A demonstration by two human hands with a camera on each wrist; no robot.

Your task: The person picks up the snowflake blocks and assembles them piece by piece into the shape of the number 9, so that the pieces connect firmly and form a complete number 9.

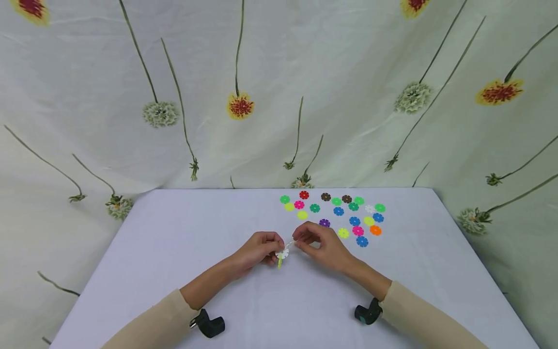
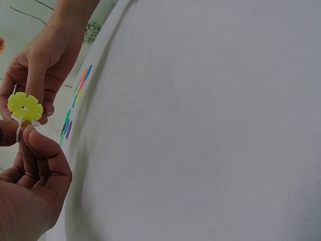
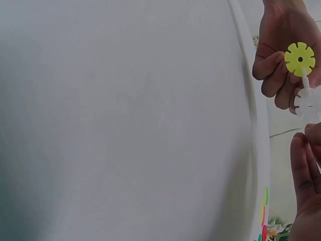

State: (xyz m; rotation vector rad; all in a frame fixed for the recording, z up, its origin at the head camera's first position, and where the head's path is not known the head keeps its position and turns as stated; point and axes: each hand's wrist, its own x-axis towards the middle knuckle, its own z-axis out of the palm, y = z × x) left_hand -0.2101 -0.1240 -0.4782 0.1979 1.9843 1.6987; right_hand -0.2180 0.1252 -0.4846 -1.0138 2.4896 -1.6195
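My left hand (image 1: 258, 251) and right hand (image 1: 324, 246) meet close over the table, fingertips almost together. Between them is a small joined group of notched plastic flower discs. The left thumb and fingers pinch a white flower disc (image 1: 285, 254), from which a yellow flower disc (image 3: 300, 59) hangs edge-on in the head view. With thumb and fingertips, the right hand pinches another white flower disc (image 3: 307, 104), slanting up from the first. In the left wrist view the yellow disc faces the camera, and fingers hide much of the white pieces.
Loose flower discs in many colours lie at the back right of the white table (image 1: 183, 218). Among them are a purple disc (image 1: 324, 223) just beyond the right hand, an orange disc (image 1: 375, 230) and a red disc (image 1: 304, 195). A flower-print cloth (image 1: 279, 135) hangs behind.
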